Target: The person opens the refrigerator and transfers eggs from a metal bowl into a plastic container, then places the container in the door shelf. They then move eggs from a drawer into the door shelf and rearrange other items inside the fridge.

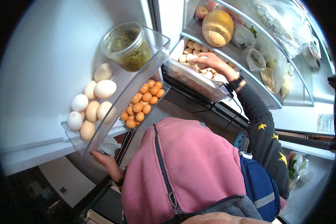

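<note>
My right hand (212,62) reaches into a fridge drawer (191,79) filled with pale eggs (208,75). Its fingers curl around a pale egg (202,65), partly hidden by the hand. A dark band circles that wrist. At the lower end of a clear door bin (131,81), my left hand (107,163) is against a crumpled pale cloth (109,146) and seems to hold it; its thumb is hidden. The bin carries several large white and cream eggs (92,111) beside a clear jar (127,47) of greenish contents. Brown eggs (142,100) fill a clear container just below the bin.
Above the egg drawer, a fridge shelf (240,56) bears a yellow melon (217,28), apples (202,12), a small white tub (254,59) and plastic bags (274,75). A dark cable (236,107) hangs near the drawer. Bagged greens (295,165) lie at the lower right.
</note>
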The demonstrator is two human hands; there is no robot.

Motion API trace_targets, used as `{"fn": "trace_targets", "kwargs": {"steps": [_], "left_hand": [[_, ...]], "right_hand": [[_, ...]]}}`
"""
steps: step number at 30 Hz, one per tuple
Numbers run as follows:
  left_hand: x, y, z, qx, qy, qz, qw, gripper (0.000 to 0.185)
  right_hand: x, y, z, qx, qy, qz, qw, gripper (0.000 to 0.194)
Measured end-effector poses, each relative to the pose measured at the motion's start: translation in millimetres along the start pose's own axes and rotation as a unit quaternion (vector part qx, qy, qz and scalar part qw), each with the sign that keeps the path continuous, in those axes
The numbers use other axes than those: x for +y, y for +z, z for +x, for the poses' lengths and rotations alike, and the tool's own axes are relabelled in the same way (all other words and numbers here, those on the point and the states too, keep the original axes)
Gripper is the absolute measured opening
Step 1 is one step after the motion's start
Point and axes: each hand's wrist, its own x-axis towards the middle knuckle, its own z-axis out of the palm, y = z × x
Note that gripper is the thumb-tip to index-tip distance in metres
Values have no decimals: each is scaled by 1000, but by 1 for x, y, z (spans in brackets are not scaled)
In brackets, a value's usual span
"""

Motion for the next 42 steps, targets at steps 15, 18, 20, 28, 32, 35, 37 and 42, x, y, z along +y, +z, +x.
{"fn": "trace_targets", "kwargs": {"steps": [15,18,20,28,32,35,37,42], "left_hand": [[-11,0,11,-6,92,54,994,70],[18,5,-17,37,-5,120,992,80],[35,12,-23,30,-63,91,993,84],[63,9,-27,-76,2,174,982,90],[62,6,-25,-48,46,234,970,85],[57,8,-24,9,85,297,951,78],[53,11,-23,62,114,327,936,70],[53,11,-24,1,111,222,969,66]], "right_hand": [[-299,120,-119,-115,-576,-346,732,39],[-329,155,-89,-104,-668,-487,553,24],[-336,175,-73,-138,-620,-569,522,14],[-334,188,-33,-293,-422,-675,529,27],[-330,181,-20,-305,-427,-642,559,24],[-327,183,-19,-300,-419,-646,563,19],[-325,184,-24,-285,-420,-652,563,17],[-334,174,-44,-268,-423,-606,618,13]]}}
